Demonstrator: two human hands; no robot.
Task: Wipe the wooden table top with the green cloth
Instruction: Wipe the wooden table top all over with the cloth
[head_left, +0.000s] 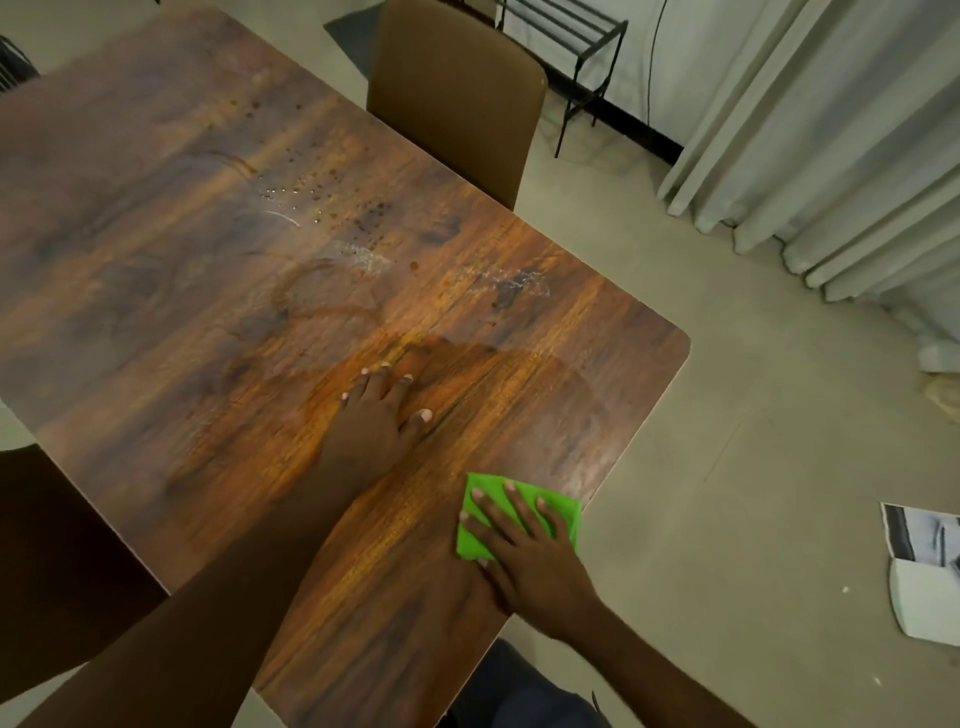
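Note:
The wooden table top (218, 291) fills the left and middle of the view, with droplets, dark spots and ring smears (332, 218) across its far middle. A folded green cloth (475, 535) lies flat near the table's right edge. My right hand (524, 551) presses down on the cloth with fingers spread. My left hand (376, 415) rests flat on the bare wood to the left of the cloth, fingers apart, holding nothing.
A brown chair (457, 88) stands at the table's far side. A black metal rack (576, 57) and grey curtains (831, 145) stand at the back right. Papers (924, 571) lie on the floor to the right.

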